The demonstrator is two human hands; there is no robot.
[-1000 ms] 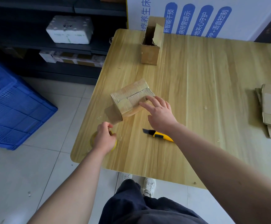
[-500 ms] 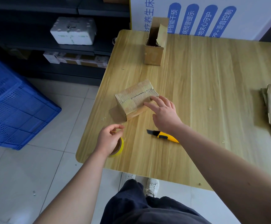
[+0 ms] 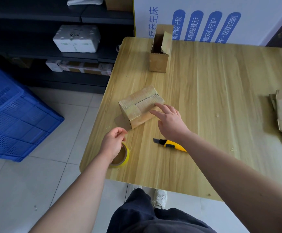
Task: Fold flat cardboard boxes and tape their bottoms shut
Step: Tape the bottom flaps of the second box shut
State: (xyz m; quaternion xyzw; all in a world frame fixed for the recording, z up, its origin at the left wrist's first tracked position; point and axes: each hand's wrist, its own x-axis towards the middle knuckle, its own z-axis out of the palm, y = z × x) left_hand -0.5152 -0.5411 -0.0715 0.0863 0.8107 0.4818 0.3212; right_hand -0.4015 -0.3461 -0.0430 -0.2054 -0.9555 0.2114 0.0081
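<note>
Taping comes next, we judge: our box lies on the table, folded bottom up, long axis running 8 to 2 o'clock. Right hand, fingers spread, touches its 4 o'clock edge. Left hand, at 7 o'clock from it, pinches above the tape roll.

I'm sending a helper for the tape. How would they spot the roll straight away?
Start at the wooden table and go to its near left corner. Beside the left hand lies the tape roll: a yellowish ring with a brown core, the only round thing there.
</note>
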